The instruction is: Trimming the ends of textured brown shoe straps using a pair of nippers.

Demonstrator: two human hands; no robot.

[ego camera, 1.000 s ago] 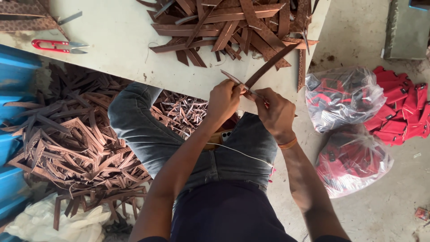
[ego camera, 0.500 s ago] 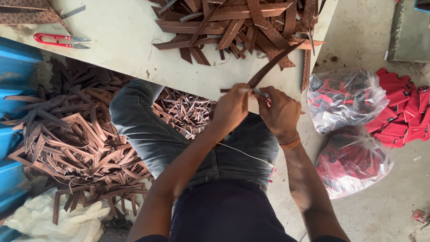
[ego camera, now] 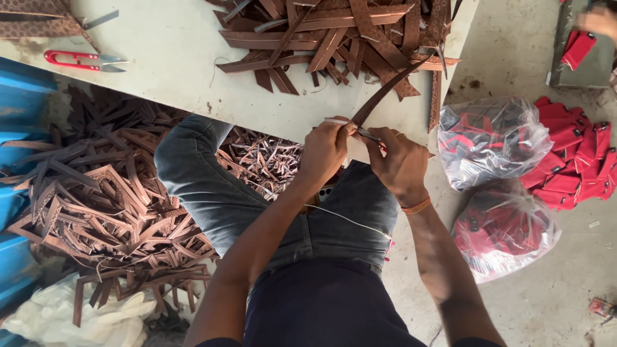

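Both hands meet at the table [ego camera: 193, 77] edge: the left hand [ego camera: 324, 151] pinches the end of a brown leather strap [ego camera: 385, 93], the right hand [ego camera: 402, 164] grips a small metal tool [ego camera: 367, 133] against it, below the strap pile [ego camera: 340, 38]

Head camera looks steeply down, probably near.

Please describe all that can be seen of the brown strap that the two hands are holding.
The brown strap is long, narrow and flat, and looks like leather. It runs slanted from the pile of straps on the table down over the table's edge. Its lower end is pinched between the left hand and the right hand.
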